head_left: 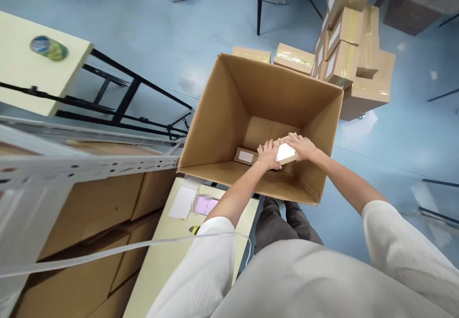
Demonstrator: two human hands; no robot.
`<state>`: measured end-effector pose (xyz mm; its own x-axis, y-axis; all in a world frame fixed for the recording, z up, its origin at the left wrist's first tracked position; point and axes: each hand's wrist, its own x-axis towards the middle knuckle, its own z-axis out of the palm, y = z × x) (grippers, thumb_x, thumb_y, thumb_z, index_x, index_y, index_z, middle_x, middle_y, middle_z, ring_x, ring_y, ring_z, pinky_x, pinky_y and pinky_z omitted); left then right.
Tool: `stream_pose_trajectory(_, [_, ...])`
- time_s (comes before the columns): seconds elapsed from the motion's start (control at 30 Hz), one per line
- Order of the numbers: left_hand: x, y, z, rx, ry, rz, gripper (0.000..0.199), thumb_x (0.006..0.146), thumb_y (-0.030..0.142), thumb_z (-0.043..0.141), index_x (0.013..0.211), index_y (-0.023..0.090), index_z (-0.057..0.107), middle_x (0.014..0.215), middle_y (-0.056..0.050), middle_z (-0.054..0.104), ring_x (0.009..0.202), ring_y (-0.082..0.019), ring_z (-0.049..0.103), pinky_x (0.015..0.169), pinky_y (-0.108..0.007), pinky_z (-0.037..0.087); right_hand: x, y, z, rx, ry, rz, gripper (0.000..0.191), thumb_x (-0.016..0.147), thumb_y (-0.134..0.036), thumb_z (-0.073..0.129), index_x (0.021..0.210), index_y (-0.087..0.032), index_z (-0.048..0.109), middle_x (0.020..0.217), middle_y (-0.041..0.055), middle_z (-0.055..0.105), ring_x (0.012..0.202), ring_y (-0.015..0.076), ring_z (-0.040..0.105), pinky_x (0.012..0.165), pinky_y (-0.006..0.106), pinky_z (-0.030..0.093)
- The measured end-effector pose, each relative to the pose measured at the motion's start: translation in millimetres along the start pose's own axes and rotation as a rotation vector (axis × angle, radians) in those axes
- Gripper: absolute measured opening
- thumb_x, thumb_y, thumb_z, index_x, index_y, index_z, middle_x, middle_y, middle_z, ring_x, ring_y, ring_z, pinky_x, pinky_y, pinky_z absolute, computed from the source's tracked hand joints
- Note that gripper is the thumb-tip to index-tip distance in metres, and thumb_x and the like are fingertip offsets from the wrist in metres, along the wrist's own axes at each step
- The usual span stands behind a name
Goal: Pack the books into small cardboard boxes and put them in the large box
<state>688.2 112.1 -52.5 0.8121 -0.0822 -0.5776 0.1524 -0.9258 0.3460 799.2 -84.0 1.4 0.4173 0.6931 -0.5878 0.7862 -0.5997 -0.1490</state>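
Note:
A large open cardboard box (218, 112) stands before me, and both my arms reach down into it. Between my hands is a small carton (286, 152) with a white label on top. My left hand (268, 154) grips its left end, fingers bent over the side. My right hand (301, 146) holds its right end, fingers over the far edge. The carton is slightly tilted. To the left of it, a second labelled carton (245, 156) lies on the bottom of the large box, partly behind my left hand.
Stacked taped cartons (346, 60) stand beyond the box at the right. A metal shelf (89, 167) with big boxes is at the left. A pale table (161, 256) bears papers, near a white strap. Another table (21, 69) holds a can.

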Motion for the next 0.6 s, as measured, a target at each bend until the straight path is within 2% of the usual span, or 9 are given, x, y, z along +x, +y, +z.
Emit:
stream_pose_trajectory(0.13, [32,6,30.2,0.022,0.035,0.003,0.147,0.067,0.052,0.095,0.177,0.025,0.000,0.176,-0.024,0.023,0.163,-0.047,0.021,0.133,-0.062,0.014,24,13,15,0.027,-0.054,0.013,0.124,0.073,-0.036,0.094,0.175,-0.032,0.025,0.185,0.0154,0.010,0.158,0.0474,0.031,0.118,0.058,0.043])
stream_pose_trajectory(0.2, [48,10,43.0,-0.004,0.041,-0.006,0.143,0.069,0.052,0.093,0.177,0.025,0.003,0.174,-0.024,0.026,0.161,-0.048,0.025,0.132,-0.060,0.017,31,16,18,0.002,-0.080,0.061,0.114,0.079,-0.036,0.090,0.174,-0.031,0.027,0.185,0.0161,0.008,0.156,0.0482,0.032,0.115,0.062,0.045])
stream_pose_trajectory(0.27, [66,15,55.8,-0.069,0.015,-0.072,0.144,0.069,0.056,0.092,0.177,0.026,0.001,0.173,-0.024,0.027,0.158,-0.048,0.028,0.129,-0.059,0.023,37,16,18,-0.020,-0.077,0.118,0.101,0.087,-0.035,0.082,0.173,-0.029,0.029,0.184,0.0183,0.010,0.155,0.0479,0.034,0.112,0.063,0.046])
stream_pose_trajectory(0.37, [96,21,78.8,-0.186,-0.060,-0.241,0.151,0.065,0.063,0.091,0.176,0.028,-0.006,0.169,-0.024,0.032,0.153,-0.047,0.036,0.123,-0.056,0.034,49,20,9,0.003,-0.083,0.132,0.080,0.095,-0.030,0.068,0.169,-0.023,0.036,0.176,0.0227,0.033,0.144,0.0433,0.047,0.111,0.060,0.046])
stream_pose_trajectory(0.47, [123,27,109.4,-0.286,-0.119,-0.375,0.154,0.064,0.066,0.091,0.174,0.028,-0.009,0.165,-0.024,0.035,0.150,-0.045,0.041,0.119,-0.054,0.039,62,31,-1,0.067,-0.104,0.116,0.067,0.099,-0.033,0.060,0.163,-0.019,0.044,0.158,0.0228,0.055,0.134,0.0396,0.056,0.108,0.054,0.047])
stream_pose_trajectory(0.53, [139,33,134.4,-0.345,-0.142,-0.431,0.154,0.064,0.068,0.090,0.174,0.027,-0.009,0.165,-0.025,0.035,0.151,-0.044,0.041,0.120,-0.052,0.039,69,40,1,0.095,-0.046,0.106,0.067,0.102,-0.037,0.057,0.165,-0.019,0.041,0.156,0.0214,0.056,0.136,0.0398,0.055,0.110,0.054,0.046])
stream_pose_trajectory(0.6, [154,38,162.2,-0.383,-0.152,-0.471,0.153,0.065,0.067,0.091,0.174,0.027,-0.009,0.167,-0.025,0.033,0.152,-0.043,0.040,0.121,-0.051,0.037,73,52,19,0.123,0.007,0.097,0.071,0.104,-0.043,0.055,0.169,-0.023,0.034,0.161,0.0195,0.052,0.140,0.0417,0.051,0.114,0.056,0.042])
